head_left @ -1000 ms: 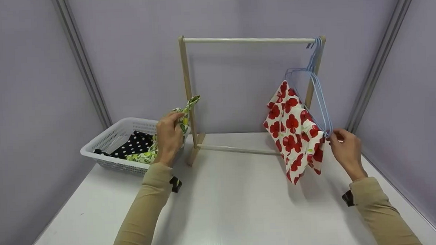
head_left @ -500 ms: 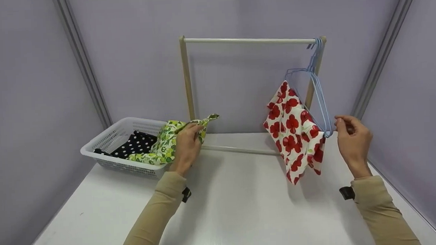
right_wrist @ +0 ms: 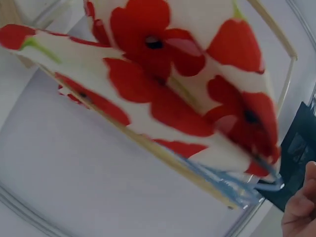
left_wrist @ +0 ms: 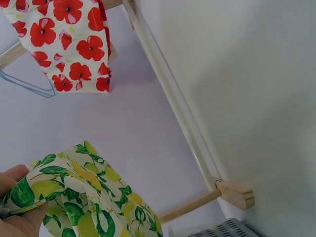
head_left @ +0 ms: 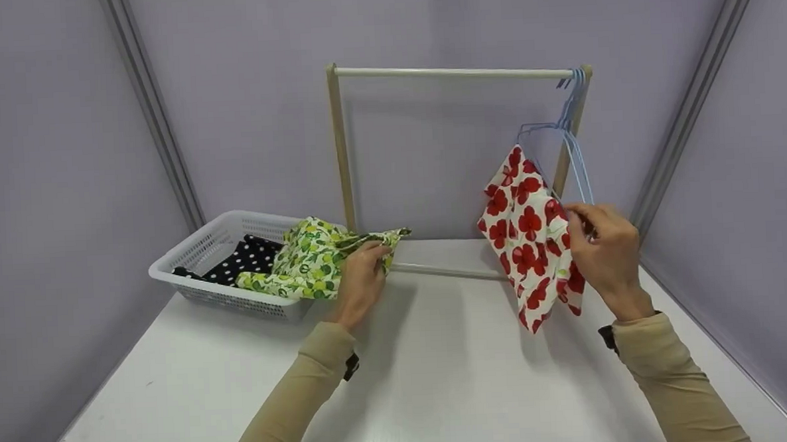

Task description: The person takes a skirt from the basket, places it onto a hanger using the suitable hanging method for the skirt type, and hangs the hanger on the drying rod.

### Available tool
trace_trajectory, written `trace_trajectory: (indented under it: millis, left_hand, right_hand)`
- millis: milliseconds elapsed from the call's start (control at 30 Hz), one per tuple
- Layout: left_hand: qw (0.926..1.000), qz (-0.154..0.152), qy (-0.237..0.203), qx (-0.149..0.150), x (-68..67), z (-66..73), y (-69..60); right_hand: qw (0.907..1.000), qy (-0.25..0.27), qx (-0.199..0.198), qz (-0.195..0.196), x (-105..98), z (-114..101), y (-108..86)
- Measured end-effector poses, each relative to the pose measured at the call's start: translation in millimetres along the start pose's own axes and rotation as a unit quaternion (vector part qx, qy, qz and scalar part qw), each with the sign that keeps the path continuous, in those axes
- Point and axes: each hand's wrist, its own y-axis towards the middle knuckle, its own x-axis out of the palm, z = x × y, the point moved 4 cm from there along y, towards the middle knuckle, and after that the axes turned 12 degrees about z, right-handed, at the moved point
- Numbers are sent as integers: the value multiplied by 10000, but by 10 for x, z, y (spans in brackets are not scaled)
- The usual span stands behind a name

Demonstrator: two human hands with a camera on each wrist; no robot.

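My left hand (head_left: 361, 279) pinches a white cloth with a green and yellow lemon print (head_left: 312, 254). The cloth's bunched edge pokes past my fingers, and its other end trails into the basket (head_left: 221, 300). In the left wrist view the lemon-print cloth (left_wrist: 89, 192) drapes from the fingertips. At the right a white cloth with red poppies (head_left: 527, 242) hangs from light blue hangers (head_left: 570, 123). My right hand (head_left: 611, 251), fingers bent, is at that cloth's right edge, covering the hangers' lower corner. In the right wrist view the fingers (right_wrist: 298, 210) lie just beside the hanger corner, apparently apart from it.
A wooden rack with a white top bar (head_left: 453, 73) stands at the back of the white table (head_left: 427, 379). The hangers sit at the bar's right end. Inside the basket lies a black cloth with white dots (head_left: 252, 254). Walls enclose the table.
My left hand has moved right and down, drawing the lemon-print cloth partly out of the basket. My right hand let go of the hanger corner, drew back right, then came left to the poppy cloth's edge.
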Motion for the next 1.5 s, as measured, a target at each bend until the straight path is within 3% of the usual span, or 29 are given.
trace_trajectory:
  millis: [167, 233, 300, 367, 400, 500, 600, 767, 867, 933, 1067, 1167, 1367, 1500]
  left_hand:
    - [9995, -266, 1, 159, 104, 15, -78]
    - [9989, -402, 31, 236, 136, 21, -115]
    - [9978, -564, 84, 335, 167, 25, -153]
    - [9957, -761, 180, 501, 197, 28, -197]
    - [9940, -895, 229, 579, 214, 28, -220]
    - [9880, -1337, 364, 681, 275, 5, -294]
    - [9810, -1783, 432, 625, 339, -34, -373]
    - [9738, -2195, 230, 554, 432, -59, -478]
    - [9715, -2306, 73, 551, 485, -33, -516]
    - [9695, -2388, 34, 552, 528, -7, -543]
    - [9667, -2467, 48, 675, 622, 62, -614]
    - [9643, -2540, -102, 739, 673, 107, -680]
    - [9515, -2923, -672, 688, 714, 159, -785]
    - [9401, -3315, -609, 505, 740, 159, -823]
  right_hand:
    - [9949, 341, -104, -942, 237, -187, -180]
    - [9869, 494, 52, -1534, 371, -245, -317]
    - [9719, 713, 432, -2201, 526, -291, -476]
    - [9451, 963, 1052, -2939, 684, -324, -661]
    - [9268, 1100, 1388, -3312, 764, -337, -759]
    - [8624, 1438, 2295, -4277, 988, -364, -1063]
    - [8053, 1811, 2768, -4921, 1183, -383, -1330]
    - [7375, 2241, 3301, -5449, 1399, -401, -1634]
    - [7037, 2453, 3701, -5547, 1471, -397, -1750]
    - [6869, 2582, 3912, -5554, 1508, -379, -1810]
    - [6673, 2814, 4145, -5511, 1527, -318, -1889]
    - [6706, 2743, 4235, -5438, 1512, -243, -1908]
    - [6975, 2178, 4721, -4931, 1452, -42, -1879]
    - [7213, 1757, 5022, -4434, 1397, 65, -1840]
